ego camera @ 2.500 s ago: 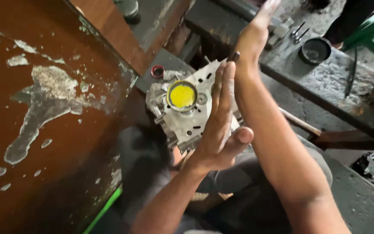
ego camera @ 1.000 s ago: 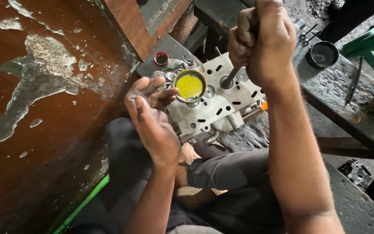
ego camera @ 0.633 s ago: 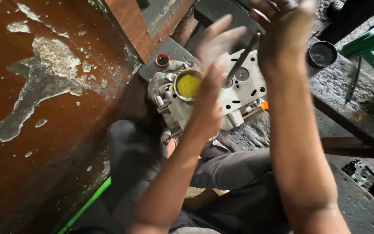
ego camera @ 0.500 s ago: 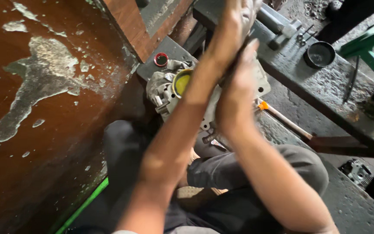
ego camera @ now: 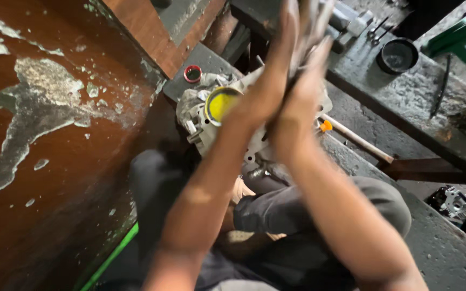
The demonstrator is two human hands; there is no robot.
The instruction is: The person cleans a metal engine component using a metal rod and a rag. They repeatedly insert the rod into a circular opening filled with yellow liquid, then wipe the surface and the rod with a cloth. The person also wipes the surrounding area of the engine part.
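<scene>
My left hand (ego camera: 268, 86) and my right hand (ego camera: 304, 89) are pressed flat, palm to palm, over a grey metal cylinder head (ego camera: 198, 126) that rests on my lap. A thin dark rod (ego camera: 290, 82) is squeezed between the palms; only a sliver of it shows, and its lower end is hidden. The fingers are blurred with motion. A small round tin of yellow paste (ego camera: 219, 103) sits on the head, just left of my left wrist.
A red-rimmed cap (ego camera: 192, 73) lies behind the head. At the left stands a brown, flaking surface (ego camera: 55, 134). A dark bench at the right holds a black round dish (ego camera: 397, 55). An orange-tipped wooden handle (ego camera: 354, 139) and a metal part (ego camera: 453, 202) lie to the right.
A second ago my right hand alone gripped the rod in the head while the left hung free. The left hand has since come up, and both palms now clamp the rod, sliding against each other.
</scene>
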